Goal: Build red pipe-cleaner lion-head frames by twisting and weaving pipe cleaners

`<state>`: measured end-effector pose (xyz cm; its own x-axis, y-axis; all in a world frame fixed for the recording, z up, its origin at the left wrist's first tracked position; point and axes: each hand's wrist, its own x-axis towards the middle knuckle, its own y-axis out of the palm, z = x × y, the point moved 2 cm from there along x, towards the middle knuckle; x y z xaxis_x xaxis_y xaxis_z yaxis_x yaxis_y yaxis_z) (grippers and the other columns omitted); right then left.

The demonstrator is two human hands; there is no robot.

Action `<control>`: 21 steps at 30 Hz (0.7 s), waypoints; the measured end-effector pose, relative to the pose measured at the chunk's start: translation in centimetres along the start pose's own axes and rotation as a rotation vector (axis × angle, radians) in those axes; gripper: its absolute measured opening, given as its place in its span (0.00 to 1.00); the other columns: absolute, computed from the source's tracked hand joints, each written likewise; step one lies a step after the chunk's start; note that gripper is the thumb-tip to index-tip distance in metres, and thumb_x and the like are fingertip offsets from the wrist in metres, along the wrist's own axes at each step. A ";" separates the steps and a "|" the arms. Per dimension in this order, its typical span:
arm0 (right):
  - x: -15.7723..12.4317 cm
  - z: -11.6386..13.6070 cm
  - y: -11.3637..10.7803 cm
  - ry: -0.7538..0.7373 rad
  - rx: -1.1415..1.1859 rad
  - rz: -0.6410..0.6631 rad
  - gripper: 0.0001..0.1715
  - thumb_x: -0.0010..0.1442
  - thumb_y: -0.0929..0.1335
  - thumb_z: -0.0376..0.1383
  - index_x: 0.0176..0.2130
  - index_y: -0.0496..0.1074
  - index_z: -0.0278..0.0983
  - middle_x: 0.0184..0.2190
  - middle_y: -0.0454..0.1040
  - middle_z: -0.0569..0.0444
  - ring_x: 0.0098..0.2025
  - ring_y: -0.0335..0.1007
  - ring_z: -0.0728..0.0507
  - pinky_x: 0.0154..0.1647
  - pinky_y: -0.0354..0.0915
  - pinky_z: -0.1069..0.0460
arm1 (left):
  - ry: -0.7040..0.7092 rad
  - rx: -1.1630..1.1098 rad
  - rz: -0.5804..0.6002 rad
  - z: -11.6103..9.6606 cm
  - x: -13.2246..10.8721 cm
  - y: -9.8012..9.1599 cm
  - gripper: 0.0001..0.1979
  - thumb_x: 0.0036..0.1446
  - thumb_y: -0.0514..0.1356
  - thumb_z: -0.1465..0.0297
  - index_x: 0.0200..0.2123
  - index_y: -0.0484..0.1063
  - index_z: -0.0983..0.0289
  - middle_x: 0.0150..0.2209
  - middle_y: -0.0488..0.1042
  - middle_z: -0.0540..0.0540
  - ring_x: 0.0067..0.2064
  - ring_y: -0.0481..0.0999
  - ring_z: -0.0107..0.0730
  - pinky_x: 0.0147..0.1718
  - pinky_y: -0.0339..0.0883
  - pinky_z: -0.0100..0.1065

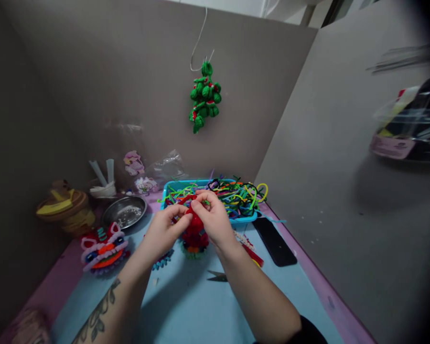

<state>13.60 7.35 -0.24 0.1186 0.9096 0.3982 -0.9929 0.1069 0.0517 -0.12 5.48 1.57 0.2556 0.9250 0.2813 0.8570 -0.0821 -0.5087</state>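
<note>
Both of my hands meet at the middle of the table around a red fuzzy pipe-cleaner figure [195,234] with some orange and a green fringe low down. My left hand [166,229] pinches its top from the left, thumb and index finger pressed together. From the right, my right hand [215,217] grips the same red top, fingers closed. The fingers partly cover what they hold. Below my right wrist lie scissors [217,276], blades pointing left, the handles hidden by the forearm. A pink, red and orange pipe-cleaner lion head [105,252] sits left of my left forearm.
Behind my hands, a blue tray [249,219] overflows with colourful pipe cleaners [232,198]. A black phone [275,242] lies at right. A metal dish [136,220] and brown pot [75,215] stand at left. A green ornament [205,95] hangs on the grey back panel [129,71].
</note>
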 end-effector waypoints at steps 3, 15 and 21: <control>0.2 0.7 -0.7 -0.066 -0.046 0.008 0.06 0.57 0.67 0.38 0.29 0.71 0.38 0.42 0.69 0.50 0.51 0.65 0.43 0.55 0.58 0.47 | -0.008 0.011 -0.047 0.0 0.0 -0.2 0.11 0.55 0.55 0.65 0.25 0.70 0.65 0.21 0.67 0.47 0.24 0.64 0.26 0.24 0.59 0.26; -0.8 2.5 -1.1 -0.639 -0.538 0.101 0.09 0.59 0.67 0.32 0.36 0.76 0.43 0.34 0.73 0.52 0.41 0.66 0.43 0.45 0.64 0.44 | -0.027 -0.045 -0.135 -0.2 -0.3 -1.0 0.09 0.53 0.57 0.66 0.24 0.69 0.64 0.21 0.65 0.47 0.24 0.63 0.25 0.24 0.58 0.26; -1.3 2.4 -0.8 -0.655 -0.630 0.020 0.09 0.58 0.67 0.32 0.36 0.76 0.44 0.33 0.75 0.51 0.40 0.67 0.41 0.44 0.63 0.43 | -0.020 -0.009 -0.147 0.0 -0.4 -1.1 0.09 0.53 0.56 0.66 0.26 0.70 0.64 0.22 0.66 0.47 0.24 0.63 0.25 0.25 0.58 0.26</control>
<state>14.30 5.09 1.43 -0.1114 0.5237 0.8446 -0.7904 0.4684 -0.3947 -1.14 5.23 1.99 0.1177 0.9345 0.3360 0.8884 0.0521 -0.4561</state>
